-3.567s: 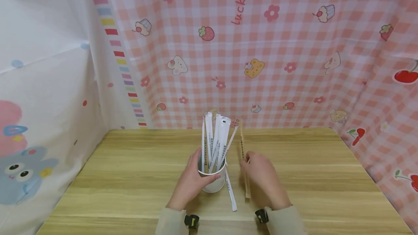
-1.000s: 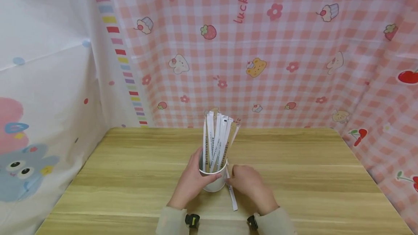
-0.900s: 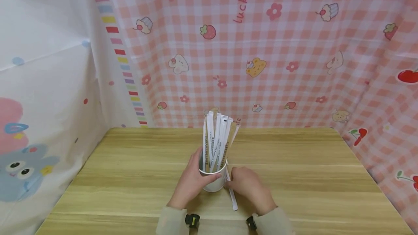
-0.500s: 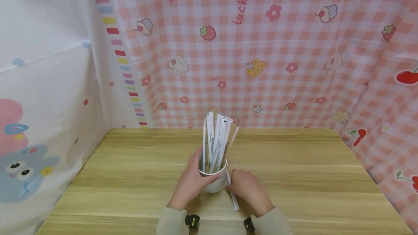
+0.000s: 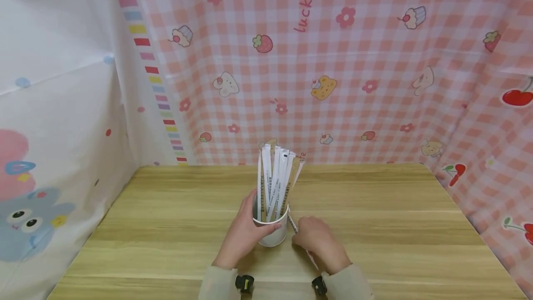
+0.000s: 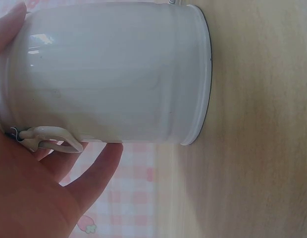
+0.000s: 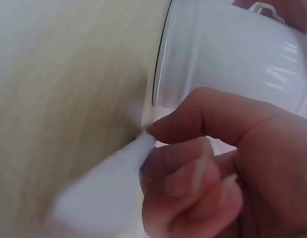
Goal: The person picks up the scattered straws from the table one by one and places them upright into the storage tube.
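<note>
My left hand [image 5: 243,237] grips a small white bucket [image 5: 273,239] around its side, thumb across the front near the rim. Out of the bucket stick several slim paper-wrapped straws [image 5: 276,184], white and brown, with dark print. In the left wrist view a small loop handle [image 6: 57,137] shows on the bucket's wall. Just right of the bucket, my right hand [image 5: 318,240] pinches another white paper-wrapped straw [image 5: 293,225] between thumb and fingers, low over the table. One end of this straw [image 7: 101,191] looms blurred in the right wrist view.
The wood-grain table [image 5: 166,226] extends to both sides of the hands. A pink checked cloth [image 5: 250,68] hangs behind its far edge, and a white printed cloth [image 5: 71,119] hangs at the left.
A brown wrapped straw held by my right hand earlier now stands in the bucket. My right hand has moved left to the white straw on the table, and its near end has swung right.
</note>
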A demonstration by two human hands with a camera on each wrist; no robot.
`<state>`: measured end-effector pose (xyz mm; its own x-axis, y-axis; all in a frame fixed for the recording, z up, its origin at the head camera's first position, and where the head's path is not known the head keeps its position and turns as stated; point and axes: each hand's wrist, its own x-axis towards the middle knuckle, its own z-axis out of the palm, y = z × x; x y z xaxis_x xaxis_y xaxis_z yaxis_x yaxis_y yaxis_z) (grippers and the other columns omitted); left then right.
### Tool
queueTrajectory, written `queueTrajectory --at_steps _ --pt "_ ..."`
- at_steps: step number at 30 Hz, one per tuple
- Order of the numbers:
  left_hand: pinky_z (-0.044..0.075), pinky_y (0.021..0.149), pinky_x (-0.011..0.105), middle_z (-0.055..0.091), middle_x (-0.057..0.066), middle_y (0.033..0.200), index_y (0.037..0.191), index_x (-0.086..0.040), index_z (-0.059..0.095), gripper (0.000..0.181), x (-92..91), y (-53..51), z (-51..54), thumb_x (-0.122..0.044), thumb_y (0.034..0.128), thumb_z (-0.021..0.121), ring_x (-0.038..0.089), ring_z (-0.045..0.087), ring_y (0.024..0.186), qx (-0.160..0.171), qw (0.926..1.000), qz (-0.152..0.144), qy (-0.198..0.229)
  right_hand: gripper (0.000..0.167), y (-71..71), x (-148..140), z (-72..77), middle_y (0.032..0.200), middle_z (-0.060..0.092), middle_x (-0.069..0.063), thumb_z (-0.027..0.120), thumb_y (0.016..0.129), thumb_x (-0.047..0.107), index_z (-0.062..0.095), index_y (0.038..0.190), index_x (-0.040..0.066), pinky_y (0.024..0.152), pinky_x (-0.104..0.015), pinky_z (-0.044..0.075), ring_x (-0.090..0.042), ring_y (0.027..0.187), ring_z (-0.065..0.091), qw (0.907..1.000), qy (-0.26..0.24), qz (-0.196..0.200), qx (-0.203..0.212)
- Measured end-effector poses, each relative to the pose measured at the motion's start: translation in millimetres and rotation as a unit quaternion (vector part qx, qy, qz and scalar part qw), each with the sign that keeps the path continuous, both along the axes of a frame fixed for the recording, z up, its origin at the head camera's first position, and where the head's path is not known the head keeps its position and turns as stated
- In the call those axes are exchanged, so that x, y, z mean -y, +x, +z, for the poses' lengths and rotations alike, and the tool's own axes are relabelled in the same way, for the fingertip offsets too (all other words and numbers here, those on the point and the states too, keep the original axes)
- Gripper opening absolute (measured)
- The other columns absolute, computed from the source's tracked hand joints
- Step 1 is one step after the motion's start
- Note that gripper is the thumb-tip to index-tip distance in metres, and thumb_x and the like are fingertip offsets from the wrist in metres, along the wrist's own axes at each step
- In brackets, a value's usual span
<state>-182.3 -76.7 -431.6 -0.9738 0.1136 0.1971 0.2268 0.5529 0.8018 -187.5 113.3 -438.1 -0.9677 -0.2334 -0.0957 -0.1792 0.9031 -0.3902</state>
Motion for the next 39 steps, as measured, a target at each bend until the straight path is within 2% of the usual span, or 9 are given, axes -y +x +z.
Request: queueTrajectory --at_steps 8,12,15,18,22,25,30,34,39 --pt "0.035 0.093 0.047 0.031 -0.003 0.137 0.14 -0.027 0.02 0.099 0.0 1.1 2.1 -0.059 0.0612 0.071 0.02 0.04 0.118 0.005 1.0 0.002 -0.006 0.021 -7.4 -11.5 12.7 0.052 0.047 -0.001 0.058 0.075 0.021 0.051 0.058 0.012 0.039 -0.027 0.035 -0.015 0.043 0.043 0.9974 -0.053 -0.044 -0.019" --pt "0.035 0.093 0.048 0.032 -0.002 0.137 0.14 -0.028 0.02 0.098 -0.3 0.6 1.8 -0.057 0.0613 0.072 0.02 0.04 0.117 0.0 1.0 -0.001 -0.001 0.02 -8.5 -13.6 29.7 0.052 0.045 0.002 0.053 0.082 0.024 0.055 0.066 0.013 0.042 -0.027 0.033 -0.014 0.046 0.041 0.9926 -0.07 -0.049 -0.087" --pt "0.035 0.092 0.047 0.033 -0.004 0.135 0.14 -0.03 0.021 0.097 -0.4 -0.3 1.3 -0.056 0.061 0.072 0.019 0.041 0.116 -0.003 1.0 -0.002 0.003 0.017 -6.6 -11.0 42.3 0.052 0.044 0.006 0.052 0.085 0.027 0.057 0.073 0.015 0.044 -0.026 0.033 -0.011 0.047 0.04 0.9832 -0.084 -0.041 -0.157" --pt "0.036 0.092 0.046 0.034 -0.004 0.134 0.139 -0.03 0.021 0.097 -0.5 -0.9 0.9 -0.056 0.0613 0.073 0.018 0.041 0.115 -0.006 1.0 -0.003 0.004 0.015 -1.6 -7.0 53.1 0.053 0.044 0.01 0.052 0.087 0.027 0.059 0.078 0.016 0.043 -0.023 0.033 -0.007 0.046 0.039 0.9626 -0.122 -0.023 -0.241" --pt "0.035 0.093 0.046 0.034 -0.002 0.135 0.14 -0.027 0.021 0.098 -0.6 -0.2 0.8 -0.054 0.0619 0.073 0.02 0.041 0.117 -0.01 0.9999 -0.005 0.005 0.01 6.2 -3.1 62.5 0.055 0.043 0.013 0.056 0.087 0.023 0.06 0.082 0.014 0.041 -0.019 0.031 -0.003 0.045 0.037 0.9201 -0.183 0.004 -0.346" --pt "0.035 0.093 0.046 0.033 -0.002 0.135 0.14 -0.026 0.02 0.1 -0.4 0.9 0.9 -0.056 0.0611 0.072 0.02 0.04 0.118 -0.008 1.0 -0.004 0.003 0.008 9.6 -2.0 66.0 0.056 0.043 0.013 0.057 0.086 0.02 0.059 0.084 0.012 0.041 -0.016 0.032 -0.001 0.047 0.037 0.8931 -0.217 0.022 -0.393" --pt "0.035 0.094 0.047 0.034 0.0 0.135 0.141 -0.025 0.02 0.101 0.1 0.8 0.2 -0.059 0.0605 0.071 0.021 0.04 0.117 -0.01 0.9999 -0.005 -0.004 0.006 10.5 -1.1 68.2 0.063 0.054 0.009 0.058 0.086 0.014 0.058 0.086 0.009 0.044 -0.011 0.037 0.0 0.053 0.047 0.8697 -0.244 0.046 -0.426" --pt "0.035 0.093 0.047 0.034 0.0 0.135 0.141 -0.024 0.021 0.1 -0.1 0.4 0.1 -0.058 0.0608 0.072 0.022 0.041 0.117 -0.011 0.9999 -0.005 -0.001 0.008 9.9 1.0 67.8 0.069 0.06 0.005 0.059 0.087 0.016 0.06 0.088 0.008 0.045 -0.01 0.039 -0.002 0.057 0.052 0.8717 -0.245 0.046 -0.422" --pt "0.034 0.094 0.046 0.033 0.0 0.136 0.14 -0.026 0.02 0.1 -0.1 0.1 0.5 -0.058 0.0606 0.071 0.021 0.04 0.118 -0.005 0.9999 -0.008 0.006 0.011 7.1 6.2 61.7 0.071 0.06 0.007 0.058 0.087 0.022 0.061 0.087 0.012 0.049 -0.015 0.042 -0.002 0.059 0.052 0.9011 -0.208 0.029 -0.379"
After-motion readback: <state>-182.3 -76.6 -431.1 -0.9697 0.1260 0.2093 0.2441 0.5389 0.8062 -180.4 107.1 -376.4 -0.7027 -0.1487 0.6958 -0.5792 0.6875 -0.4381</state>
